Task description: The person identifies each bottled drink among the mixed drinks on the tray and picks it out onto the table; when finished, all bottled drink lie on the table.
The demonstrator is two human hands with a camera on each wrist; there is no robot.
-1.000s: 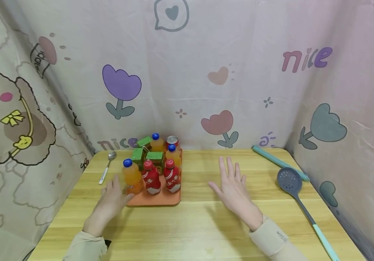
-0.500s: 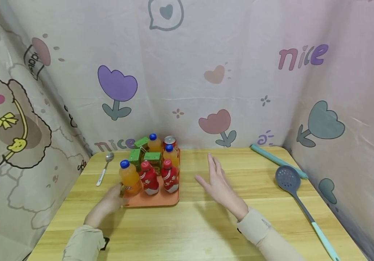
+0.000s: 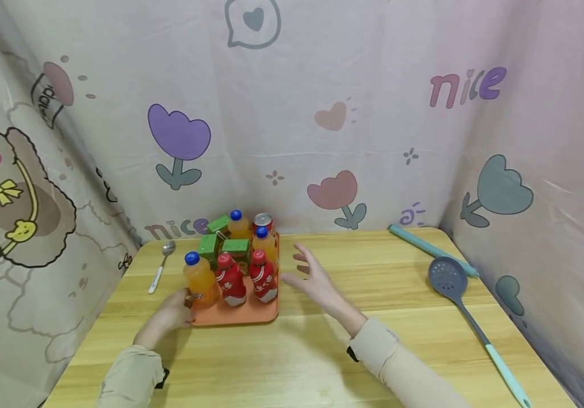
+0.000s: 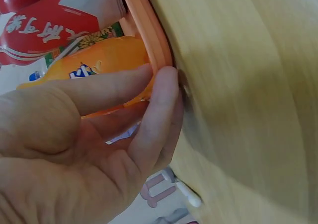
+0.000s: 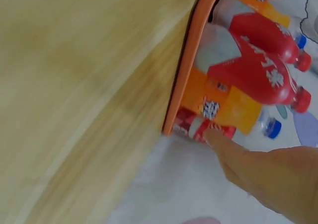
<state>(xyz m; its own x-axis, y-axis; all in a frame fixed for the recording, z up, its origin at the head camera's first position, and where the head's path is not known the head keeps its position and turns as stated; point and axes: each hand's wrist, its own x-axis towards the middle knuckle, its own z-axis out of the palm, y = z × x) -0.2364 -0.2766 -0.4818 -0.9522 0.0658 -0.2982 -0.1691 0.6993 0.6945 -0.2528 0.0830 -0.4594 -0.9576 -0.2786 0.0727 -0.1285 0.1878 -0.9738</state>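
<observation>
An orange tray (image 3: 231,316) stands at the back left of the table, loaded with drinks. My left hand (image 3: 168,315) pinches its near left corner; in the left wrist view, thumb and fingers close around the rim (image 4: 149,28). Beside that hand is an orange soda bottle (image 3: 201,283) with a blue cap. Two red bottles (image 3: 231,283) stand at the tray's front. Behind them are green-topped boxes (image 3: 235,246), more orange bottles (image 3: 264,245) and a red can (image 3: 263,222). My right hand (image 3: 319,284) hovers just right of the tray, fingers spread, holding nothing.
A small spoon (image 3: 161,267) lies left of the tray. To the right are a grey slotted skimmer (image 3: 448,276) with a mint handle and a teal stick (image 3: 431,249). A patterned curtain (image 3: 292,113) encloses the wooden table's (image 3: 251,362) back and sides.
My left hand has reached the tray's near left corner and taken hold of its rim. My right hand has moved left toward the tray's right side. The view has shifted slightly.
</observation>
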